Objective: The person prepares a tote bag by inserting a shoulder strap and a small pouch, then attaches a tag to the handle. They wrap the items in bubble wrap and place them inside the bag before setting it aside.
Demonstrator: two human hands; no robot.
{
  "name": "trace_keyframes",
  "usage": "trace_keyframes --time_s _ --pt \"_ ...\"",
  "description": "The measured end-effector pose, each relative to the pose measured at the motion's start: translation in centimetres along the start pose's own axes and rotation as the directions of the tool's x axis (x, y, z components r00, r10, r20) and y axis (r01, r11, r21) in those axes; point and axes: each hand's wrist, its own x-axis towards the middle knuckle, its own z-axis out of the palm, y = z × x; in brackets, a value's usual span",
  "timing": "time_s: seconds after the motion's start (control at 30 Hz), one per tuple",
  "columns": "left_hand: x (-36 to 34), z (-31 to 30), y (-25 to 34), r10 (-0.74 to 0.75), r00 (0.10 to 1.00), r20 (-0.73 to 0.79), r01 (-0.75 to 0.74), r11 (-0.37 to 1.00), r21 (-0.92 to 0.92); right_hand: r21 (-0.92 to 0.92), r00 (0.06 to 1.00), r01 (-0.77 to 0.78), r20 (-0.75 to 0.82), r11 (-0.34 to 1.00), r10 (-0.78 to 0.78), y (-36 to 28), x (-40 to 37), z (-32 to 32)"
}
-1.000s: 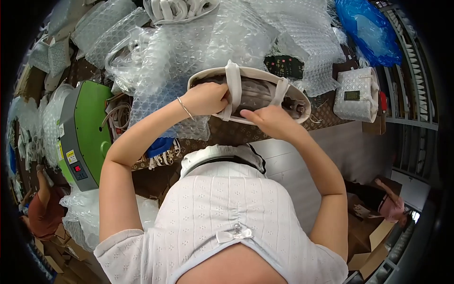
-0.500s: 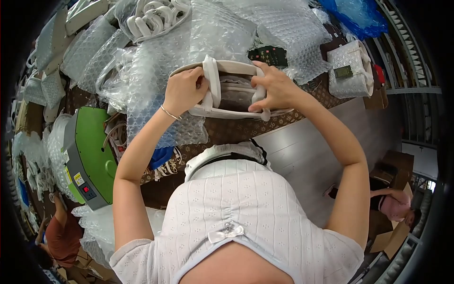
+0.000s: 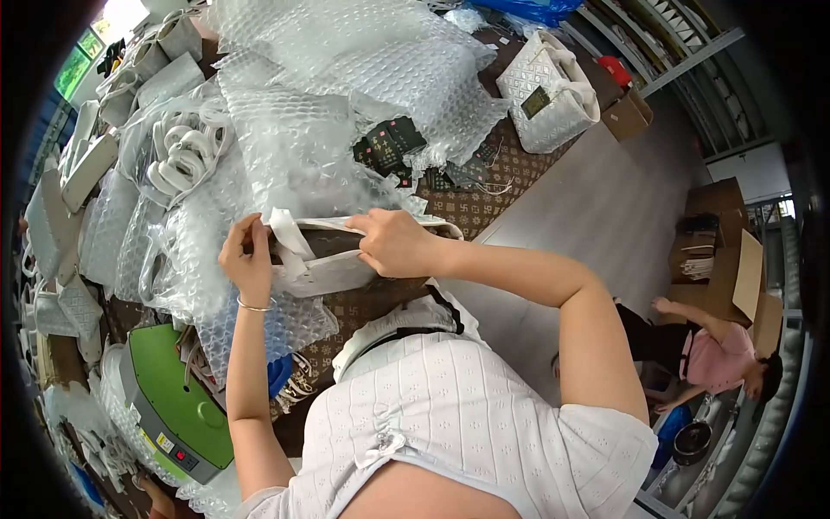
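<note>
A white bag (image 3: 328, 270) lies near the table's front edge, its opening facing up and a white strap (image 3: 288, 235) standing over its left end. At that left end is my left hand (image 3: 249, 259), fingers bent and closed beside the strap; what they pinch, if anything, is too small to name. My right hand (image 3: 393, 242) grips the bag's rim at its right part, fingers closed on it. Bubble wrap (image 3: 294, 147) lies behind and under the bag.
Black tags (image 3: 389, 143) and a white quilted bag (image 3: 546, 95) are farther back. White handles (image 3: 183, 154) in plastic lie at left, above a green machine (image 3: 177, 402). A person in pink (image 3: 718, 355) is at right, near cardboard boxes (image 3: 726, 259).
The view has turned and shifted. The bag now appears lower and farther left, its opening narrower. My right hand has moved from the bag's right end to its rim.
</note>
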Motion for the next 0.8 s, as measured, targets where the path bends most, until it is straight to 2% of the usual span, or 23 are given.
trace_keyframes --time_s 0.03,0.1,0.17,0.2,0.23,0.27,0.3,0.37,0.4,0.43,0.47,0.5,0.53,0.57,0.63,0.67,0.7,0.77,0.8 --pt "0.5 0.3 1.0 -0.017 0.999 -0.028 0.014 0.997 -0.073 -0.005 1.0 0.001 -0.006 1.0 -0.001 1.0 -0.6 -1.1" --pt "1.7 1.5 3.2 -0.032 0.997 -0.068 0.023 0.99 -0.142 0.214 0.977 -0.208 0.005 0.954 0.212 3.6 -2.8 -5.4" --pt "2.5 2.9 5.6 0.204 0.946 -0.25 -0.212 0.977 -0.005 0.322 0.949 -0.292 -0.017 0.901 0.314 6.3 -5.8 -11.2" --pt "2.9 3.8 6.5 0.319 0.889 -0.329 -0.305 0.948 0.095 0.262 0.918 -0.368 -0.051 0.892 0.394 7.7 -7.8 -13.7" --pt "3.4 5.0 6.8 0.311 0.882 -0.354 -0.284 0.95 0.127 0.277 0.88 -0.431 -0.08 0.859 0.468 9.0 -9.5 -16.4" --pt "3.6 6.5 6.6 0.289 0.925 -0.245 -0.278 0.957 0.079 0.365 0.815 -0.486 -0.138 0.794 0.563 9.5 -10.5 -19.5" --pt "3.8 8.2 6.3 0.257 0.957 -0.135 -0.255 0.966 0.033 0.39 0.709 -0.587 -0.174 0.709 0.683 9.7 -11.2 -22.2" --pt "4.2 14.2 4.2 0.031 0.996 0.082 -0.022 0.994 -0.111 0.311 0.6 -0.689 -0.263 0.655 0.756 12.6 -12.5 -24.7" --pt "4.1 17.4 3.3 -0.05 0.994 0.098 0.068 0.979 -0.192 0.28 0.539 -0.737 -0.304 0.615 0.785 14.0 -13.2 -26.0" --pt "3.4 20.3 1.3 0.013 0.989 0.151 0.009 0.989 -0.145 0.183 0.562 -0.742 -0.353 0.645 0.748 16.7 -13.6 -25.5" --pt "3.2 22.1 2.2 -0.174 0.952 0.252 0.228 0.952 -0.203 0.082 0.583 -0.746 -0.401 0.661 0.707 19.5 -14.0 -25.1" --pt "3.6 22.8 3.8 -0.269 0.876 0.4 0.374 0.903 -0.212 -0.02 0.6 -0.748 -0.447 0.664 0.663 22.3 -14.5 -24.7" --pt "3.5 24.1 4.4 -0.109 0.944 0.313 0.17 0.969 -0.177 -0.148 0.636 -0.74 -0.471 0.656 0.611 26.3 -14.3 -23.5" --pt "3.5 25.0 5.0 -0.035 0.933 0.357 0.126 0.964 -0.233 -0.14 0.686 -0.688 -0.445 0.712 0.575 29.0 -12.9 -22.3" --pt "3.5 25.8 6.1 -0.017 0.916 0.402 0.083 0.985 -0.148 -0.264 0.462 -0.881 -0.31 0.392 0.831 33.1 -10.0 -20.0" --pt "3.5 25.5 6.1 -0.047 0.931 0.363 0.097 0.988 -0.12 -0.268 0.509 -0.856 -0.297 0.442 0.808 34.7 -9.4 -18.5" --pt "3.6 24.9 5.8 -0.034 0.931 0.362 0.081 0.99 -0.114 -0.379 0.563 -0.816 -0.349 0.437 0.749 36.3 -9.4 -16.6" --pt "4.4 22.9 4.0 -0.046 0.942 0.333 0.075 0.994 -0.075 -0.342 0.577 -0.81 -0.321 0.476 0.751 39.3 -9.5 -16.2" --pt "4.3 21.4 2.8 -0.104 0.958 0.268 0.123 0.991 -0.058 -0.205 0.541 -0.839 -0.226 0.503 0.81 40.6 -10.1 -17.4"
